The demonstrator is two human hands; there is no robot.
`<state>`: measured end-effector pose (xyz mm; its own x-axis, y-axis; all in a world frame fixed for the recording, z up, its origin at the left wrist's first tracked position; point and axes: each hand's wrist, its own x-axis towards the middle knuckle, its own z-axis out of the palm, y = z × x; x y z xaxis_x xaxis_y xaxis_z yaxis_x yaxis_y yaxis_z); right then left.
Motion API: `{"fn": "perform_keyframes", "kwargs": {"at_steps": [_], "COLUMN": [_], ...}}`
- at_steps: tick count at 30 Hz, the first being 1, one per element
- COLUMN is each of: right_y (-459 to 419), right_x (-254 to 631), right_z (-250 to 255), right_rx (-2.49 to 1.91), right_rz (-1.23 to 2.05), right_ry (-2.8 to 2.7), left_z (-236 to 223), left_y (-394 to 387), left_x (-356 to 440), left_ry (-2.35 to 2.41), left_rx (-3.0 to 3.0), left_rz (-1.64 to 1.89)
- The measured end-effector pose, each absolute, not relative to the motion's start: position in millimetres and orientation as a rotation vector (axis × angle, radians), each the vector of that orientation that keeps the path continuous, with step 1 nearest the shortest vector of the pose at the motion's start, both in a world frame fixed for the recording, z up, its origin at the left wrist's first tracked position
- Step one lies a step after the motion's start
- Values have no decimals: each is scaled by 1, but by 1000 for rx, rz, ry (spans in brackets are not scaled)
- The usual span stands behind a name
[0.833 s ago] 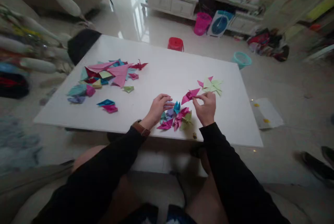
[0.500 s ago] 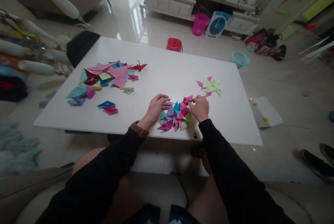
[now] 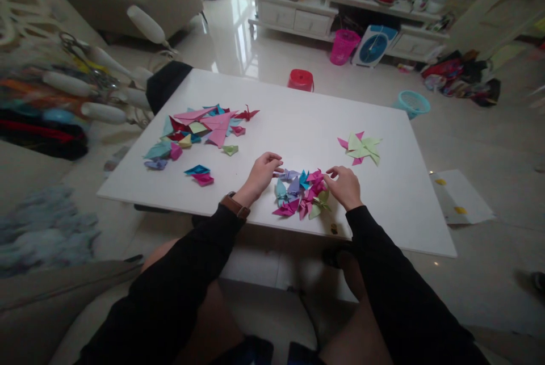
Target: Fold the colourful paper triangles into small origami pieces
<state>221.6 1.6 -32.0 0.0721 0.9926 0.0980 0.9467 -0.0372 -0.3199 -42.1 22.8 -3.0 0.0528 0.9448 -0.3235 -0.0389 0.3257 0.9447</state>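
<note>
A cluster of small folded paper figures [image 3: 300,197] in pink, blue, lilac and green lies near the front edge of the white table [image 3: 298,121]. My left hand [image 3: 263,171] is at the cluster's left, fingers curled and pinching a lilac folded piece [image 3: 288,174]. At the cluster's right rests my right hand [image 3: 347,186], fingers loosely apart, fingertips beside a pink folded piece [image 3: 315,176] that lies on the cluster. Both arms are in black sleeves, with a brown watch strap [image 3: 233,205] on the left wrist.
A pile of coloured paper sheets and folded pieces [image 3: 200,125] covers the table's left part, with two small pieces [image 3: 200,175] nearer me. Green and pink folded shapes [image 3: 361,148] lie at the right. A red stool [image 3: 300,79] stands behind the table. My knees are under its front edge.
My right hand brought the pink folded piece from the right down onto the cluster and loosened its fingers. The left hand stayed at the cluster. The camera view shifted left, so the table sits further right.
</note>
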Motion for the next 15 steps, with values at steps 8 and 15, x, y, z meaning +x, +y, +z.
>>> {"fn": "perform_keyframes", "kwargs": {"at_steps": [8,15], "right_y": [-3,-6], "right_x": [232,245], "right_z": [-24,-20], "right_rx": [-2005,-2014], "right_rz": [213,223], "right_ry": [-1946,-1943], "left_z": [-29,-45], "left_y": [76,93], "left_x": [-128,-167], "left_ry": [2002,2160], "left_rx": [1715,1797], "left_rz": [506,228]}}
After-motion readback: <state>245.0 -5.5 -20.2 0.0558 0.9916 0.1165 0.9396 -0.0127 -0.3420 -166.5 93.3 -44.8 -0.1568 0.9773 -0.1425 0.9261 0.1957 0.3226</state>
